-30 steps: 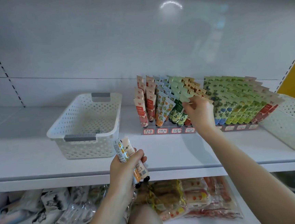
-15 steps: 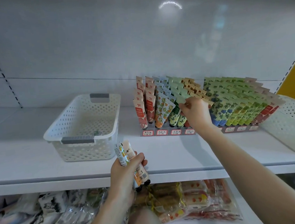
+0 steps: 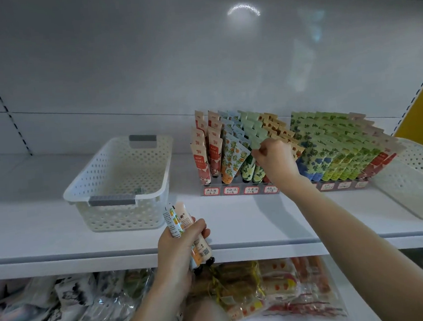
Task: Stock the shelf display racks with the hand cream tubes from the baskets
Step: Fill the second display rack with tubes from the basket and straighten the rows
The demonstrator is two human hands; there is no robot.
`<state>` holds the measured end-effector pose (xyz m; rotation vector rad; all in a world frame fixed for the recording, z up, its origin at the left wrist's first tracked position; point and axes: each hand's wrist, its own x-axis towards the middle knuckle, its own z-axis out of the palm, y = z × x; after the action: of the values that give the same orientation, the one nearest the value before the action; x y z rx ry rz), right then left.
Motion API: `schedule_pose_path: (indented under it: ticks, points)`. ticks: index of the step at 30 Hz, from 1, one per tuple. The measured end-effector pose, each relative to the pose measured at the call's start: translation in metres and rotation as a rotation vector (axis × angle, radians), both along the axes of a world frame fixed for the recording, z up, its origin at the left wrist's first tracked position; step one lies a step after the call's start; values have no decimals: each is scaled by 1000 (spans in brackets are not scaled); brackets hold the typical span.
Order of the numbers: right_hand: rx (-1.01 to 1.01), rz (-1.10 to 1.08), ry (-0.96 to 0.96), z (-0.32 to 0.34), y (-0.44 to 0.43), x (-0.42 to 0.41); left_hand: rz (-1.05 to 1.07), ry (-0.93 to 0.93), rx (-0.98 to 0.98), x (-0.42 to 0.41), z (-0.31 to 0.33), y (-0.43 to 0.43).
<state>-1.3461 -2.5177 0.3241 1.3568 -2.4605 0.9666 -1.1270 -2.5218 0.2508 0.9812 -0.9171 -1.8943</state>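
Head view: left hand [image 3: 179, 242] in front of shelf [image 3: 46, 238] edge, fingers wrapped round two tubes [image 3: 178, 220]; long axes near upright, leaning a bit left, crimped ends up past the fingers, dark caps down below the palm. Right hand [image 3: 276, 163] at left rack [image 3: 233, 190], thumb & fingertips pinching crimped top of a green tube [image 3: 255, 143] standing cap-down in the rows, leaning back. Right rack [image 3: 340, 185] packed w/ tubes. Left basket [image 3: 123, 211] holds one small item, can't tell what; right basket [image 3: 418, 193] contents unclear
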Motion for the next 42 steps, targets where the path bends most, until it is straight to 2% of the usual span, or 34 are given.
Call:
schedule_pose_path:
  ticks: [11,16,21,33,42]
  points:
    - [-5,27,4,-1,-2,-7,-2,13,5,2,-1,0]
    - [-50,14,-68,-5,1,-8,-9,9,12,2,-1,2]
    - [-11,3,-31,-14,3,-4,-10,8,17,1,-2,1]
    - [35,-5,-80,-6,0,-5,-14,-26,9,2,-2,5]
    - [64,-2,-96,1,10,1,-55,23,23,7,4,2]
